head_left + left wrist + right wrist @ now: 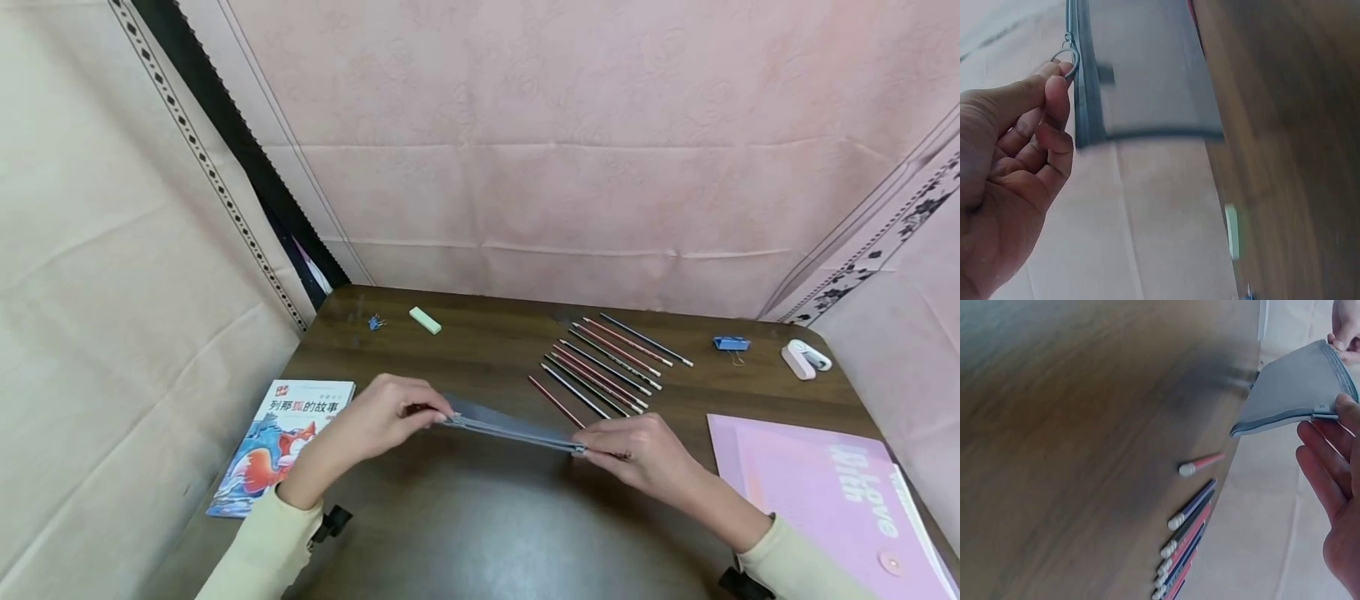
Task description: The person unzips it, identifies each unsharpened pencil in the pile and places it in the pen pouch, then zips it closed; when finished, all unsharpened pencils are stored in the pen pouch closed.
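A grey, see-through zip pouch is held up over the table between both hands, its zipper edge toward me. My left hand pinches the ring-shaped zipper pull near the pouch's left end. At the other end my right hand grips the corner between thumb and fingers, beside a small white tag. The inside of the pouch cannot be made out clearly. Just behind it, several pencils lie in a slanted row, their white eraser ends showing in the right wrist view.
A fox storybook lies at left, partly behind my left forearm. Toward the back left are a small blue clip and a pale green eraser. At right are a blue binder clip, a white stapler-like object and a pink folder.
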A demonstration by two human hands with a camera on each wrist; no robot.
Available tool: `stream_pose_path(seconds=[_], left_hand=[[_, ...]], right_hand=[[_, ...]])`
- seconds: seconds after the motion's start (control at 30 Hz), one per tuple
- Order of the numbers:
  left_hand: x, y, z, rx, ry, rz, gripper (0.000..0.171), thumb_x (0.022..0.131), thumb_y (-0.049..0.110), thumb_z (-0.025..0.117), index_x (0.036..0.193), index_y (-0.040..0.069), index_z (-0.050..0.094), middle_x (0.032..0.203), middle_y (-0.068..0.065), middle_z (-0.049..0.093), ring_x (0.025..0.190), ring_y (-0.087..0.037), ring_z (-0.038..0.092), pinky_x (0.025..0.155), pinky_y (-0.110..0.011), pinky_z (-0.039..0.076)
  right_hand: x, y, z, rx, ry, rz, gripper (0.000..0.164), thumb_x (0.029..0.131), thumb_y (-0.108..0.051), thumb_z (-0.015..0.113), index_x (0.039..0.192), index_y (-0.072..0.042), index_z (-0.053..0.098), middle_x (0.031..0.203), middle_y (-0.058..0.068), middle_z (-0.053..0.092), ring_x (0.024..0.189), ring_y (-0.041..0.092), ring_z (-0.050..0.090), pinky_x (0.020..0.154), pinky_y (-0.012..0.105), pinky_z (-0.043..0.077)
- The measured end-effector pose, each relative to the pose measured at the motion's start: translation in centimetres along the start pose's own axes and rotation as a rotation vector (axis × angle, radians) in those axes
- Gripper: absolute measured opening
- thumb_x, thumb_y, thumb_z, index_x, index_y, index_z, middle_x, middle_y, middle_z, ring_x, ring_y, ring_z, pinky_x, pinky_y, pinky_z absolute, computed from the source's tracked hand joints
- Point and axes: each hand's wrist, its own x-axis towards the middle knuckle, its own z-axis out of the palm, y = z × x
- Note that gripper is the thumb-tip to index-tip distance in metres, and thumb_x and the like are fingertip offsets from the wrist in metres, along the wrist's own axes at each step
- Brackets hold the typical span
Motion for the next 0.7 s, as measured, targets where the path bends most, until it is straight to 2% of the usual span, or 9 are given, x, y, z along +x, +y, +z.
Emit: stream_pose_path(seconds=[0.2,0.4,0.43,0.53,0.7], left_hand=[[-1.1,-1.6,-2.0,0.05,0.084,-0.088,0.018,0.085,0.019,0.073,0.099,0.031,0.073,0.096,0.018,0.07,0.074,-0.002,0.062,0.062,-0.019,0.056],[-2.1,-2.7,-3.1,0.073,0.109,-0.174,0.023,0.084,0.02,0.074,0.097,0.038,0.07,0.096,0.019,0.07,0.081,-0.001,0.063,0.076,-0.032,0.059],[-2.1,-2.8,-3.2,0.069,0.103,-0.186,0.023,0.084,0.02,0.074,0.097,0.039,0.07,0.096,0.02,0.07,0.082,-0.002,0.062,0.078,-0.035,0.059],[-2.0,-2.8,-3.1,0.047,0.063,-0.214,0.021,0.085,0.022,0.073,0.095,0.039,0.069,0.093,0.02,0.07,0.08,-0.002,0.062,0.078,-0.032,0.059],[-2.0,-2.4,-2.9,0.003,-0.066,-0.246,0.018,0.087,0.022,0.071,0.095,0.039,0.069,0.092,0.017,0.07,0.078,-0.004,0.063,0.074,-0.022,0.057]], right_hand=[[-0.5,0.6,-0.9,-0.016,0.018,0.037,0.039,0.068,-0.004,0.082,0.104,-0.018,0.076,0.098,-0.005,0.075,0.084,0.007,0.072,0.07,0.015,0.058],[-0.6,1.0,-1.2,-0.007,0.019,0.067,0.043,0.066,0.0,0.083,0.103,-0.02,0.076,0.097,-0.004,0.076,0.085,0.007,0.072,0.074,0.014,0.058],[-0.6,1.0,-1.2,-0.003,0.022,0.066,0.043,0.066,0.0,0.082,0.103,-0.02,0.076,0.098,-0.004,0.076,0.086,0.007,0.072,0.075,0.014,0.057],[-0.6,1.0,-1.1,0.004,0.029,0.067,0.043,0.066,0.0,0.082,0.103,-0.019,0.076,0.098,-0.004,0.075,0.086,0.007,0.072,0.076,0.014,0.057],[-0.4,1.0,-0.9,0.013,0.027,0.079,0.042,0.067,0.001,0.082,0.104,-0.017,0.075,0.098,-0.003,0.075,0.085,0.008,0.072,0.073,0.012,0.057]])
